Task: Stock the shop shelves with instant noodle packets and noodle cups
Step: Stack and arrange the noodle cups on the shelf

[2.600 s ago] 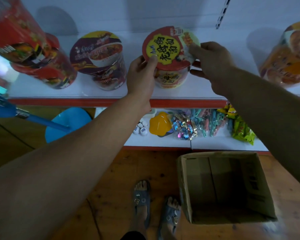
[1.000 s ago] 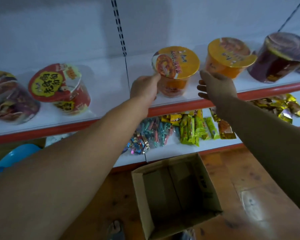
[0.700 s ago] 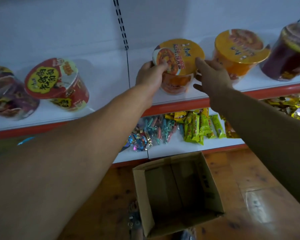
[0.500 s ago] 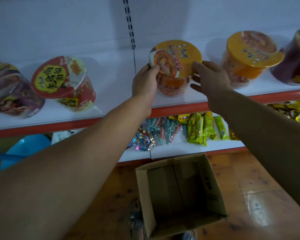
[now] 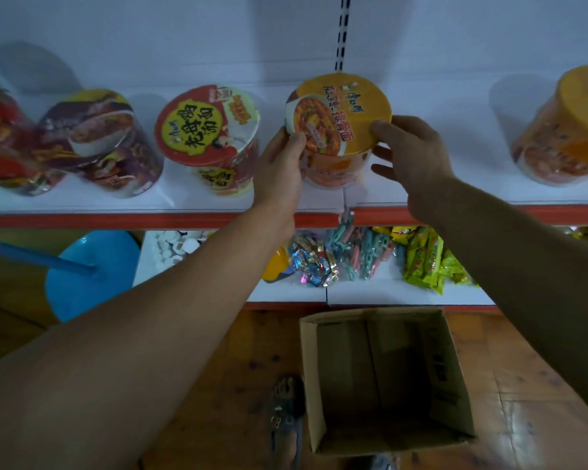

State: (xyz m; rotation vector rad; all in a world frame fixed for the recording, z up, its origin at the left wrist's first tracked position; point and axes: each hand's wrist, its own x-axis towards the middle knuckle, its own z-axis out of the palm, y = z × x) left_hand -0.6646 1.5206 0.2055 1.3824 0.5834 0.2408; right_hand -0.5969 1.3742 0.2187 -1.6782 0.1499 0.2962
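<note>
Leftward along the shelf [image 5: 116, 220] goes the orange cup [image 5: 338, 130]: it was right of the slotted upright [image 5: 342, 32] and now sits below it, base over the shelf joint, near the red cup [image 5: 207, 130] and well apart from the other orange cup [image 5: 564, 130]. The left hand [image 5: 279, 171] curls round its left side, thumb at the lid rim; the right hand [image 5: 411, 157] grips the right side likewise. The row seems to be getting closed up. The box [image 5: 384, 378] on the floor looks empty, so stocking is probably nearly done.
</note>
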